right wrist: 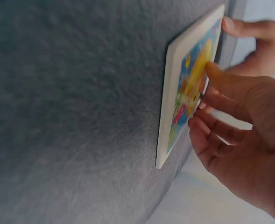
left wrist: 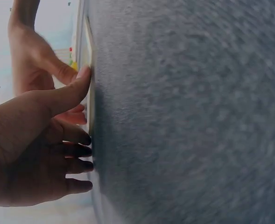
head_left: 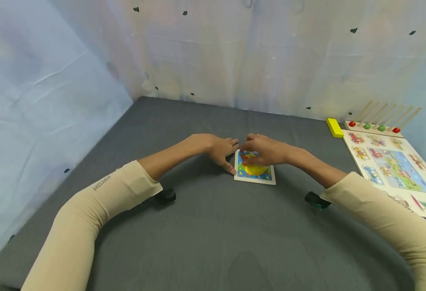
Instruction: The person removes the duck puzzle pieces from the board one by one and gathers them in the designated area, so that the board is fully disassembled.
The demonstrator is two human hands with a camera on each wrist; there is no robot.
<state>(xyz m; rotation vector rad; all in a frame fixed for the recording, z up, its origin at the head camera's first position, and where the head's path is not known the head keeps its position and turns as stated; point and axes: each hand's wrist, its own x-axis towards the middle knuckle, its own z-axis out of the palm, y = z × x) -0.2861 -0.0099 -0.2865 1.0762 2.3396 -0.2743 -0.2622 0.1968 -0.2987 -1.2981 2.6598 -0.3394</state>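
Note:
In the head view a small square picture puzzle (head_left: 254, 181) with a pale border lies on the dark grey table. It shows a yellow shape on a blue ground. My left hand (head_left: 220, 149) rests at its left side, thumb against the border and the other fingers stretched out on the table. Over the upper part of the puzzle, my right hand (head_left: 265, 150) pinches a colourful puzzle piece (head_left: 250, 154) between thumb and bent fingers; the hand hides much of that piece. The right wrist view shows the right thumb (right wrist: 216, 74) over the yellow area.
To the right lies a large picture board (head_left: 365, 161) with many small pictures. Behind it stands a peg rack (head_left: 374, 128) with red and green beads, beside a yellow block (head_left: 334, 127). Small dark objects sit near each forearm. A pale sheet hangs behind the table.

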